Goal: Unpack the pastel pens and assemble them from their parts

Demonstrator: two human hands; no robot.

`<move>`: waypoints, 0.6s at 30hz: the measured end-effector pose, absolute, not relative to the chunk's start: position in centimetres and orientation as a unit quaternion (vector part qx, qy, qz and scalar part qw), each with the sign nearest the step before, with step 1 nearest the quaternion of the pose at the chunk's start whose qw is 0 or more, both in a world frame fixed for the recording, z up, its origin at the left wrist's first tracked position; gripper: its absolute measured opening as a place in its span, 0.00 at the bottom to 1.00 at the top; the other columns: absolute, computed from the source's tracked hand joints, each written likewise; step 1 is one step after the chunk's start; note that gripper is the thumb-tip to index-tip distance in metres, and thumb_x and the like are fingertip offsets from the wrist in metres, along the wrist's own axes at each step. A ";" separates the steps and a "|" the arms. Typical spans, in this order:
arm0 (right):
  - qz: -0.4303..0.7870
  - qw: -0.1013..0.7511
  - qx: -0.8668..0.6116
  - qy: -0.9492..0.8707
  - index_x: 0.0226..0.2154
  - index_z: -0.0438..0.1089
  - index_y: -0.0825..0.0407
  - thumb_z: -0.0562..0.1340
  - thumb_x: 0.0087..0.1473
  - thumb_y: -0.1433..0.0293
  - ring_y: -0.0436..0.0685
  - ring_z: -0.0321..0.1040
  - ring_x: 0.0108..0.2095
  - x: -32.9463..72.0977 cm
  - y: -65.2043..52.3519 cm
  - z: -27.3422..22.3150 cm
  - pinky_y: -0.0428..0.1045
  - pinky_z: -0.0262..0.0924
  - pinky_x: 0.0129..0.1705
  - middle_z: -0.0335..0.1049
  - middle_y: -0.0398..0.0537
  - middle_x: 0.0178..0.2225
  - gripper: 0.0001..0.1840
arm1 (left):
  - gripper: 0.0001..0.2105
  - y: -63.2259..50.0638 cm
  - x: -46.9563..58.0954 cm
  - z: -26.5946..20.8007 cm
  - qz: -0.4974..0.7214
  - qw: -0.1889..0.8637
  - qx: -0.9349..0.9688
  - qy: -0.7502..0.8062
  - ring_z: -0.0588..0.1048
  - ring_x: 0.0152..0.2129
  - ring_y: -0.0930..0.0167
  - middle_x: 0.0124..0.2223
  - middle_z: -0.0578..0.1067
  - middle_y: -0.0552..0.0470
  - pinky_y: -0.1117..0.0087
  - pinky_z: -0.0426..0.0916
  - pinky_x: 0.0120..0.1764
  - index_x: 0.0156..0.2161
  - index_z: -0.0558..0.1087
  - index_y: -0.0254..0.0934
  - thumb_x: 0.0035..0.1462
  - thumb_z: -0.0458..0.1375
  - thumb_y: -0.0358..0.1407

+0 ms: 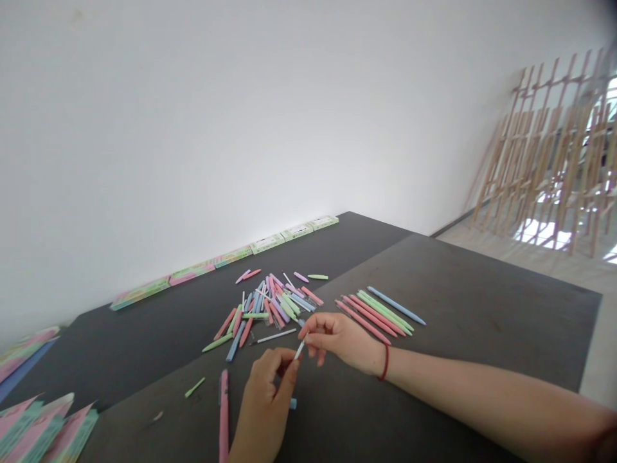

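A thin white pen refill point(299, 350) is pinched between the fingertips of both hands. My left hand point(267, 402) is closed on its lower end, and my right hand point(340, 341) grips the upper end. Under my left hand a short light blue piece point(293, 404) peeks out; the rest of it is hidden. A pink pen point(224, 415) lies just left of that hand. Beyond both hands spreads a heap of pastel pen parts point(270, 302), with another white refill point(276, 336) at its near edge.
To the right, several pens lie side by side, among them a blue pen point(396, 305) and a red pen point(364, 321). A small green piece point(195, 387) sits at left. Flat boxes point(193, 272) line the wall, and more packages point(45, 427) stand at the near left table edge point(81, 315).
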State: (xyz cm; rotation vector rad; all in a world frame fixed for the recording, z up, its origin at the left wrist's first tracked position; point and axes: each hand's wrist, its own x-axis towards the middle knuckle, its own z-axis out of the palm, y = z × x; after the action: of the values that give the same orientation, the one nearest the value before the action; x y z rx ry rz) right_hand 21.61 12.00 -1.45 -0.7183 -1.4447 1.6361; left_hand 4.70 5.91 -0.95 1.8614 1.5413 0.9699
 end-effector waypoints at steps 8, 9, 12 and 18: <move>0.641 0.373 -0.294 -0.603 0.29 0.68 0.57 0.63 0.48 0.67 0.44 0.61 0.18 21.9 12.0 -1.1 0.40 0.59 0.20 0.64 0.38 0.17 0.09 | 0.09 5.9 5.0 -0.5 0.348 0.325 0.679 0.559 0.68 0.26 0.69 0.27 0.70 0.57 0.70 0.59 0.31 0.31 0.70 0.40 0.59 0.50 0.40; 0.639 0.369 -0.292 -0.608 0.29 0.68 0.57 0.63 0.48 0.67 0.44 0.61 0.18 21.8 11.9 -1.0 0.40 0.59 0.20 0.64 0.38 0.18 0.09 | 0.09 5.9 5.1 -0.4 0.350 0.339 0.673 0.556 0.68 0.25 0.70 0.26 0.69 0.58 0.71 0.59 0.30 0.31 0.69 0.41 0.59 0.50 0.40; 0.648 0.358 -0.264 -0.619 0.36 0.68 0.56 0.63 0.48 0.67 0.45 0.62 0.19 21.8 11.8 -0.9 0.41 0.59 0.20 0.65 0.39 0.22 0.12 | 0.09 6.0 5.3 -0.1 0.368 0.381 0.644 0.552 0.66 0.22 0.71 0.23 0.68 0.58 0.72 0.58 0.28 0.30 0.70 0.41 0.58 0.51 0.40; 0.552 0.319 -0.354 -0.684 0.41 0.64 0.55 0.57 0.53 0.70 0.46 0.60 0.18 22.7 13.2 -1.7 0.41 0.55 0.18 0.63 0.38 0.22 0.12 | 0.09 7.1 4.2 -0.3 0.548 0.467 0.479 0.502 0.66 0.24 0.74 0.23 0.71 0.57 0.75 0.61 0.31 0.33 0.72 0.38 0.53 0.57 0.42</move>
State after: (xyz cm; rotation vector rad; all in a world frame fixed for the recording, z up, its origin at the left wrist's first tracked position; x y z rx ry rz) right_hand 22.74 13.17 -1.72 -0.9320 -1.7988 1.4523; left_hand 4.21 7.07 -0.29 1.1763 1.2318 1.3443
